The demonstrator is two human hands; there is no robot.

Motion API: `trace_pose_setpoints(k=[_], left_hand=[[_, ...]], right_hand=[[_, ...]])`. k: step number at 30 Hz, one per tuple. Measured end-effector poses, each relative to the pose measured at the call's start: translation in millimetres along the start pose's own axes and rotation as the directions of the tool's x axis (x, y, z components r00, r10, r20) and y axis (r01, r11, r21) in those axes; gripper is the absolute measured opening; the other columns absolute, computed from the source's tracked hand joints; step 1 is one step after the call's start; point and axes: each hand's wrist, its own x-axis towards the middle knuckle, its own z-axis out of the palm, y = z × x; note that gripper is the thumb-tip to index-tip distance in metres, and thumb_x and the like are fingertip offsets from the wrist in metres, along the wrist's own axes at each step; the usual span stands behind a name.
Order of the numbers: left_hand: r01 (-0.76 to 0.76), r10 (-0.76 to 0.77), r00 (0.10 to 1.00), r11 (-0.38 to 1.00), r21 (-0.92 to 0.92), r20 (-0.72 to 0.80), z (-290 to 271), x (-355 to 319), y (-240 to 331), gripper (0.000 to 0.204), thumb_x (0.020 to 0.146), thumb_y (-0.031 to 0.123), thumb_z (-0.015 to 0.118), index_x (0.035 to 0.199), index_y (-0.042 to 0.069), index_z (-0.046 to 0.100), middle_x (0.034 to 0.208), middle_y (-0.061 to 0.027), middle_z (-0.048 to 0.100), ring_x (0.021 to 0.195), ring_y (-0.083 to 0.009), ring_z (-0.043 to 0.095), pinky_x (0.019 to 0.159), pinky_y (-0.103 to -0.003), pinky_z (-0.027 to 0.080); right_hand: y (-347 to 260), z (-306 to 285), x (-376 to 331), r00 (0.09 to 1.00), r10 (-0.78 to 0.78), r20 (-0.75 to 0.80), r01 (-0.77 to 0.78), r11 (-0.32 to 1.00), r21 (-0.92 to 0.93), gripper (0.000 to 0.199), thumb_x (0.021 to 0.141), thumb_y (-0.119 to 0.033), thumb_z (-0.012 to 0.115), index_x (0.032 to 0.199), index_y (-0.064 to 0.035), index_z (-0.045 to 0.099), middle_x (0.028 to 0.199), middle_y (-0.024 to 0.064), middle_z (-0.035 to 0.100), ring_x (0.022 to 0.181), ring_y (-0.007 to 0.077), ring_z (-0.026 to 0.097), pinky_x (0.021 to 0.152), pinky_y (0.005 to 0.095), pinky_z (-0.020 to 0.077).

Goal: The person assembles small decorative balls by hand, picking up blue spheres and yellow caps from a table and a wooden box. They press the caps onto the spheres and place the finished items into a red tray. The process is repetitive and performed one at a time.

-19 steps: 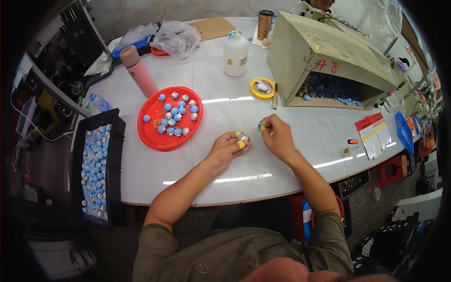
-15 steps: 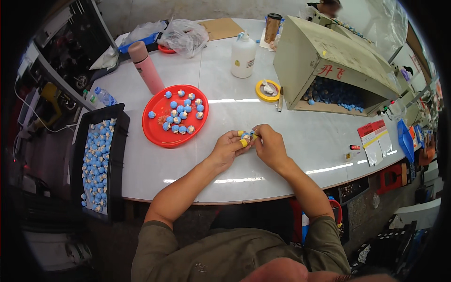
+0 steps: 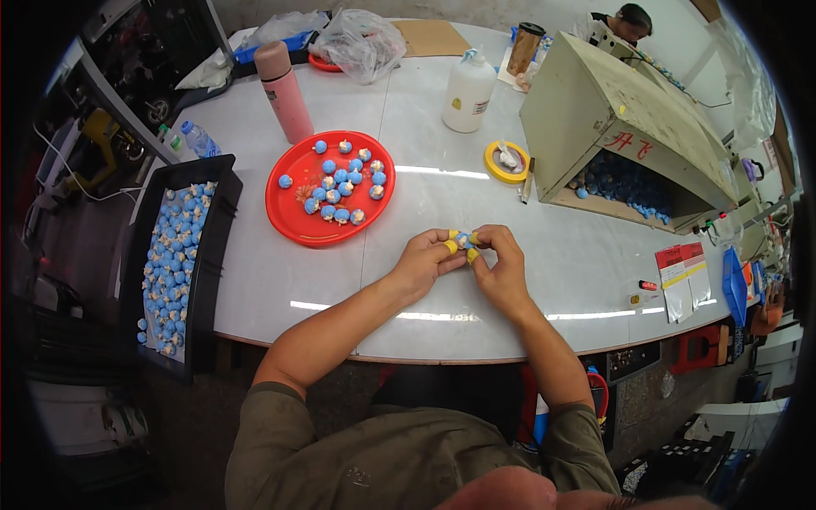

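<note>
Over the near middle of the table, my left hand (image 3: pixel 425 262) pinches a small blue-and-white ball-like piece (image 3: pixel 464 241) between thumb and finger. From the other side my right hand (image 3: pixel 503 270) grips the same piece, its thumb below and index finger above. Yellow wraps cover fingertips on both hands. Much of the piece is hidden by the fingers. To the left of my hands, a round red tray (image 3: pixel 285 223) carries several similar blue balls with pale tips. Farther left, a long black bin (image 3: pixel 201 289) is filled with many more of them.
A pink flask (image 3: pixel 289 106) stands behind the red tray. Farther back are a white pump bottle (image 3: pixel 468 98), yellow tape roll (image 3: pixel 507 176) and brown tumbler (image 3: pixel 524 51). A beige open-fronted box (image 3: pixel 586 102) holds blue pieces. Another person (image 3: pixel 631 25) sits behind it.
My right hand has turned so that its thumb shows beneath the piece. Both hands stay together around it. The whole view has shifted slightly, with the tabletop things higher and further right.
</note>
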Motion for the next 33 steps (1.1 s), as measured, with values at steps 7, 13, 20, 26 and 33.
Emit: trace_pose_setpoints(k=[7,13,20,26,33], left_hand=[[0.066,-0.068,0.997,0.996,0.052,0.022,2.3,-2.8,6.7,0.026,0.099,0.007,0.055,0.123,-0.001,0.052,0.118,-0.0124,0.061,0.108,-0.0196,0.064,0.095,-0.03,0.055],[0.062,-0.065,0.996,0.996,0.06,0.06,1.5,-2.8,5.6,0.027,0.098,0.009,0.059,0.122,-0.001,0.055,0.119,-0.0111,0.061,0.11,-0.0191,0.063,0.096,-0.029,0.054],[0.031,-0.036,0.997,0.997,0.07,0.064,2.4,-1.9,2.6,0.024,0.096,0.003,0.06,0.119,-0.001,0.056,0.116,-0.011,0.063,0.105,-0.0189,0.066,0.094,-0.028,0.056],[0.01,-0.015,0.998,0.996,0.084,0.06,2.2,-1.0,1.5,0.022,0.096,0.002,0.06,0.118,0.0,0.056,0.112,-0.0096,0.064,0.104,-0.018,0.066,0.093,-0.029,0.057],[0.003,-0.007,0.999,0.995,0.095,0.042,3.7,-2.1,1.9,0.021,0.096,0.003,0.06,0.116,0.0,0.057,0.11,-0.0095,0.064,0.103,-0.0171,0.066,0.092,-0.028,0.057]], right_hand=[[23.6,-9.3,-1.2,0.99,0.117,0.078,-0.134,0.955,0.263,0.029,0.076,0.013,0.064,0.102,0.0007,0.057,0.109,0.0133,0.062,0.097,0.0214,0.064,0.085,0.0308,0.0532],[20.6,-14.1,1.3,0.996,-0.04,0.083,0.03,0.992,0.12,0.03,0.076,0.013,0.064,0.102,0.0003,0.058,0.108,0.013,0.064,0.095,0.023,0.065,0.085,0.0311,0.0517],[8.3,-16.2,2.0,0.996,-0.002,0.085,0.001,1.0,0.01,0.032,0.075,0.009,0.065,0.104,-0.0021,0.059,0.105,0.0122,0.066,0.094,0.0255,0.065,0.082,0.0335,0.0505],[4.9,-17.0,1.5,0.995,-0.005,0.099,0.013,0.997,-0.075,0.034,0.074,0.008,0.065,0.106,-0.0018,0.059,0.104,0.0134,0.066,0.094,0.0287,0.065,0.082,0.0351,0.0507],[-4.6,-18.4,4.1,0.993,-0.057,0.107,0.07,0.99,-0.123,0.034,0.073,0.01,0.064,0.106,-0.0003,0.059,0.105,0.0154,0.065,0.096,0.032,0.065,0.086,0.0376,0.0519]])
